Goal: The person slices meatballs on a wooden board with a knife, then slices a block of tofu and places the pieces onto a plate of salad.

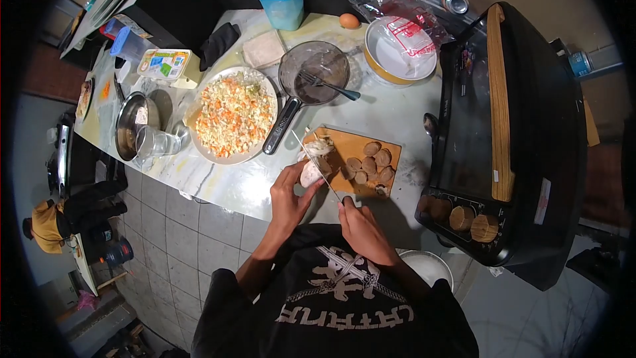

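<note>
My right hand (363, 227) is closed around the handle of a knife (317, 164), whose thin blade slants up and left across the left part of a wooden cutting board (344, 140). My left hand (290, 193) grips a pale pinkish chunk of food (310, 174), perhaps meat, at the board's left edge; the blade lies against or just over it. Whitish shreds (320, 144) sit just beyond the chunk. On the right half of the board lie several round brown slices (371, 164), which look like sausage.
Left of the board are a grey-handled pan (285, 122) holding a fork (328, 84), and a plate of chopped vegetables (235, 116). A clear cup (156, 142) stands near the counter edge. Behind are an egg (349, 21) and a white-lined bowl (391, 59). A black oven (500, 132) borders the right.
</note>
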Demonstrator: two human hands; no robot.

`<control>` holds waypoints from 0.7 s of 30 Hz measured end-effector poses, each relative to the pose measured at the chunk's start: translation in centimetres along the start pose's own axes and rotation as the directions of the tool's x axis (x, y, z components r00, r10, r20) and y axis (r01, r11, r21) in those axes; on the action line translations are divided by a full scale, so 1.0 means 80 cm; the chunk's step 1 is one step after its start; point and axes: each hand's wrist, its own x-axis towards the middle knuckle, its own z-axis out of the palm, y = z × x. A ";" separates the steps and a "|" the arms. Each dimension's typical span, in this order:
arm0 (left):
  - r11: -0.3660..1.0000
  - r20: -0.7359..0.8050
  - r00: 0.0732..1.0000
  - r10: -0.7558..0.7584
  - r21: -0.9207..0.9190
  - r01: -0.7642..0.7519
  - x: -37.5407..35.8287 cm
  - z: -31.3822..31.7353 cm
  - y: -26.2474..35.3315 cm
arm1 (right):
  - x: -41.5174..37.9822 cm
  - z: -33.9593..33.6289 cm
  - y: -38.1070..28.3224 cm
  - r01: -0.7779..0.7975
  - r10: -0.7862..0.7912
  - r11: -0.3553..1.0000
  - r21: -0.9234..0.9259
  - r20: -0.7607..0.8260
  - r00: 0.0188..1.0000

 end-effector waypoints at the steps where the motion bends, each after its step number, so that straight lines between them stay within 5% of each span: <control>1: 0.999 0.008 1.000 0.030 0.021 -0.030 0.001 0.000 -0.001 | 0.001 0.002 0.002 0.009 -0.009 1.000 0.010 -0.005 1.000; 21: 0.998 0.061 0.997 -0.050 -0.041 0.053 0.006 0.001 -0.001 | 0.017 0.012 0.023 0.036 -0.036 0.999 -0.028 -0.015 0.999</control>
